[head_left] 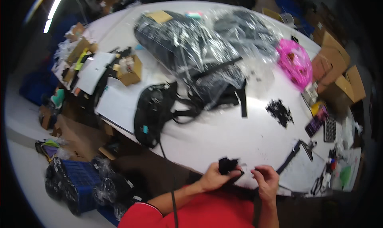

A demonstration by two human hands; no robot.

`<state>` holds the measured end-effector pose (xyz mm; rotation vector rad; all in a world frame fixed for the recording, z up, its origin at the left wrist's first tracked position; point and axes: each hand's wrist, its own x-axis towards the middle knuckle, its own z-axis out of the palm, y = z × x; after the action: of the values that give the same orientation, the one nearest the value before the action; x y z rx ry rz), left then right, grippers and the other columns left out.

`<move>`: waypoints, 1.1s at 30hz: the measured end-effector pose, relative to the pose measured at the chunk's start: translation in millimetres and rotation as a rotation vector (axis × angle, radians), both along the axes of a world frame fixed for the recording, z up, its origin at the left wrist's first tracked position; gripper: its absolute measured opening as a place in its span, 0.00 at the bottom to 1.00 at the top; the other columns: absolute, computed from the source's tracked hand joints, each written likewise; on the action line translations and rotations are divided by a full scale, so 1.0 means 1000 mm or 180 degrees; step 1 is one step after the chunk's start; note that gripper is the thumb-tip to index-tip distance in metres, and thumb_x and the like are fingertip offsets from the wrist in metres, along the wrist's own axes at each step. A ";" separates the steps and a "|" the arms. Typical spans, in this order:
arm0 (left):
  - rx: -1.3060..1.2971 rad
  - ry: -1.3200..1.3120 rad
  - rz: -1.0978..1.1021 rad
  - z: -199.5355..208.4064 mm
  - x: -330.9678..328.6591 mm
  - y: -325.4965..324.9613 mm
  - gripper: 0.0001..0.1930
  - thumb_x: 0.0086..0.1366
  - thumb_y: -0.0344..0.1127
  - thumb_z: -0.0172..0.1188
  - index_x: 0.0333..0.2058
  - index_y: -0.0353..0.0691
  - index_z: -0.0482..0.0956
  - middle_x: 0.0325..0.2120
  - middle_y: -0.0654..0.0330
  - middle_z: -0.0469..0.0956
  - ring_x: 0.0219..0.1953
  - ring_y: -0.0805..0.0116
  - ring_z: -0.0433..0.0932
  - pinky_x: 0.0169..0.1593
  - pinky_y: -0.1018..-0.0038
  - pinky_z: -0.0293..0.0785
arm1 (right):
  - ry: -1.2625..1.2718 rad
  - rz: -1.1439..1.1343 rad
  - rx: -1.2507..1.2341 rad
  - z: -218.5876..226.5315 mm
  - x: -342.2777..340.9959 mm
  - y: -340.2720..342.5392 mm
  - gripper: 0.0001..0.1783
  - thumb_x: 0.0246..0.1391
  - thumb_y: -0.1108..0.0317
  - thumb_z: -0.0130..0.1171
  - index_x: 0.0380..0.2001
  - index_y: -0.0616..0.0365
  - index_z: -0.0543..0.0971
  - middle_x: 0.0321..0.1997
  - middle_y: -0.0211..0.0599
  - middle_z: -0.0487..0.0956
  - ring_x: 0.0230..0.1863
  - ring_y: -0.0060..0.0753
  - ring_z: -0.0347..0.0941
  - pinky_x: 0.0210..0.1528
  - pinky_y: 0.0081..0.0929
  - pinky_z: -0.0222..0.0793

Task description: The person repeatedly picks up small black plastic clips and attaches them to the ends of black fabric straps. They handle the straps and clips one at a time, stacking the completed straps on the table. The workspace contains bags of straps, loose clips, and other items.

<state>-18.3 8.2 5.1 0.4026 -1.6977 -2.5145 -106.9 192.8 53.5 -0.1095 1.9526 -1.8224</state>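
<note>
My left hand (212,177) is closed around a bundle of small black pieces (228,166), held over the near edge of the table. Blur hides what kind of pieces they are. Just to the right, my right hand (266,178) has its thumb and fingers drawn together in a pinch, apart from the bundle. Whatever it pinches is too small to make out. Farther up the white table (223,142) lies a loose pile of small black pieces (280,113). A black bag (153,112) with straps rests at the table's left edge.
Large plastic-wrapped black bundles (187,40) cover the far side. A pink plastic bag (295,63) and cardboard boxes (331,60) stand at the right. Nearer are a phone (316,121), a calculator (330,129), a black strap (289,158) and scissors (318,184). A blue crate (81,184) sits lower left.
</note>
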 end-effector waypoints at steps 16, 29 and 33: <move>0.0282 0.0354 0.0071 0.018 0.003 0.020 0.14 0.62 0.21 0.65 0.46 0.33 0.75 0.38 0.60 0.80 0.43 0.73 0.79 0.48 0.75 0.76 | 0.1882 0.0565 0.0590 0.013 0.014 -0.001 0.11 0.46 0.74 0.73 0.35 0.60 0.84 0.32 0.36 0.80 0.26 0.24 0.76 0.26 0.21 0.72; -0.0907 0.0346 -0.0332 0.020 0.004 0.009 0.14 0.59 0.17 0.62 0.44 0.33 0.75 0.36 0.58 0.80 0.40 0.73 0.80 0.46 0.75 0.77 | 0.3194 0.1266 0.1242 0.021 0.000 0.001 0.13 0.40 0.71 0.74 0.32 0.53 0.84 0.28 0.28 0.78 0.27 0.32 0.72 0.29 0.29 0.62; -0.0785 0.0357 -0.0273 0.022 0.001 0.011 0.10 0.62 0.20 0.61 0.42 0.31 0.76 0.37 0.58 0.81 0.40 0.73 0.80 0.46 0.76 0.76 | 0.2451 0.1019 0.1091 0.012 0.009 0.004 0.08 0.47 0.73 0.71 0.33 0.57 0.83 0.29 0.30 0.78 0.30 0.27 0.74 0.32 0.25 0.66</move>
<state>-17.6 19.7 27.4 0.1688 -1.9859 -2.2919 -98.3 196.4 65.2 -1.0760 2.5208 -1.3018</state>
